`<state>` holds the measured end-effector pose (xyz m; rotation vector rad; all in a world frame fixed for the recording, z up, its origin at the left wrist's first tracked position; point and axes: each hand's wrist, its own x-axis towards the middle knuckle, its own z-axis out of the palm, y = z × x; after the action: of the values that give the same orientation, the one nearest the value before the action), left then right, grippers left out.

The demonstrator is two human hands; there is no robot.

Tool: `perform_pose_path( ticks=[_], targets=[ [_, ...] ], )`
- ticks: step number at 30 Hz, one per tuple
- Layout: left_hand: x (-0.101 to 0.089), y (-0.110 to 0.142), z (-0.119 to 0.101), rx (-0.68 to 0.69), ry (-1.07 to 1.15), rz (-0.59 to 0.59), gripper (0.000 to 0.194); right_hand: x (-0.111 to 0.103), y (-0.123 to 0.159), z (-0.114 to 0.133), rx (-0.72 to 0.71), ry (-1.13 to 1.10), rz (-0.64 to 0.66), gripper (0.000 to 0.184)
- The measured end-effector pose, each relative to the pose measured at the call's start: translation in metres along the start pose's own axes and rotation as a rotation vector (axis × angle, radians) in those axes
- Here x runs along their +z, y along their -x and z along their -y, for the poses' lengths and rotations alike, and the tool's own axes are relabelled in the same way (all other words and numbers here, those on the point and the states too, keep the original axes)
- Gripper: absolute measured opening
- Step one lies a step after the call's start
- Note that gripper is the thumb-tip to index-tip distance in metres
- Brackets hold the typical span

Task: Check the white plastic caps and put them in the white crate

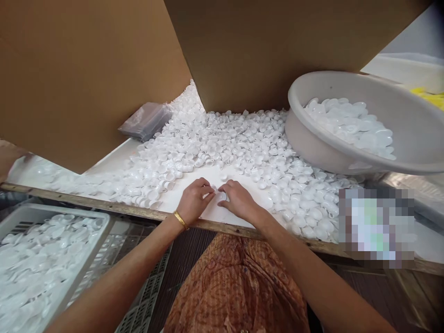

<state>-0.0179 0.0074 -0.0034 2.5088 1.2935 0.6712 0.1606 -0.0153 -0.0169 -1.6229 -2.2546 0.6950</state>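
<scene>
My left hand point(193, 200) and my right hand point(238, 200) meet at the front of a white tabletop point(180, 196), fingers curled together around a small white plastic cap point(219, 196). A gold bangle sits on my left wrist. A large heap of white plastic caps point(243, 148) spreads over the table just beyond my fingers. Whether each hand grips a separate piece is hidden by the fingers.
A tilted grey basin point(312, 138) holding caps leans at the right. A grey crate point(90, 222) with white pieces stands at lower left. Tall cardboard sheets point(86, 69) wall the back. A clear plastic bag point(145, 121) lies by the cardboard. A wooden table edge point(104, 206) runs along the front.
</scene>
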Motion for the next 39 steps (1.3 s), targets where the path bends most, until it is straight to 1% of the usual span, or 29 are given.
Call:
perform_pose_path(
  ticks=[2,5,8,11,15,18,21,22,24,26,28,30,34,36,39],
  targets=[
    [0.007,0.002,-0.003,0.028,-0.005,0.053,0.013,0.006,-0.007,0.002,0.002,-0.051,-0.035,0.036],
    [0.013,0.003,-0.003,0.105,-0.087,0.074,0.017,0.011,-0.008,-0.001,0.014,-0.101,-0.082,0.033],
    [0.012,0.000,-0.003,0.190,-0.141,0.106,0.022,0.014,-0.007,-0.005,0.007,-0.108,-0.098,0.031],
    [0.010,-0.005,-0.006,0.270,-0.188,0.204,0.024,0.015,-0.008,-0.005,0.006,-0.102,-0.108,0.029],
    [0.008,-0.010,-0.007,0.286,-0.262,0.297,0.021,0.014,-0.007,-0.006,0.008,-0.128,-0.111,0.033],
    [0.007,-0.012,-0.007,0.300,-0.316,0.345,0.022,0.007,-0.007,-0.011,0.021,-0.261,-0.038,0.035],
    [0.006,-0.014,-0.008,0.308,-0.329,0.367,0.025,-0.003,-0.013,-0.015,0.129,-0.466,0.060,0.021],
    [0.006,-0.014,-0.008,0.310,-0.329,0.370,0.025,-0.005,-0.017,-0.014,0.161,-0.484,0.076,0.018],
    [0.007,-0.014,-0.008,0.309,-0.332,0.367,0.024,-0.008,-0.023,-0.011,0.184,-0.423,0.074,0.018],
    [0.008,-0.013,-0.008,0.306,-0.335,0.349,0.024,-0.006,-0.027,-0.007,0.173,-0.325,0.049,0.015],
    [0.009,-0.011,-0.008,0.307,-0.331,0.323,0.024,-0.001,-0.029,-0.003,0.177,-0.281,-0.001,0.012],
    [0.012,-0.008,-0.006,0.312,-0.314,0.295,0.025,0.003,-0.029,-0.002,0.199,-0.272,-0.031,0.012],
    [0.018,-0.006,-0.003,0.312,-0.251,0.238,0.025,0.006,-0.030,-0.002,0.259,-0.250,-0.029,0.012],
    [0.020,-0.006,-0.003,0.296,-0.245,0.219,0.023,0.005,-0.030,-0.001,0.265,-0.237,-0.029,0.012],
    [0.021,-0.004,-0.007,0.246,-0.238,0.225,0.021,0.006,-0.026,0.000,0.241,-0.248,-0.041,0.015]
  ],
)
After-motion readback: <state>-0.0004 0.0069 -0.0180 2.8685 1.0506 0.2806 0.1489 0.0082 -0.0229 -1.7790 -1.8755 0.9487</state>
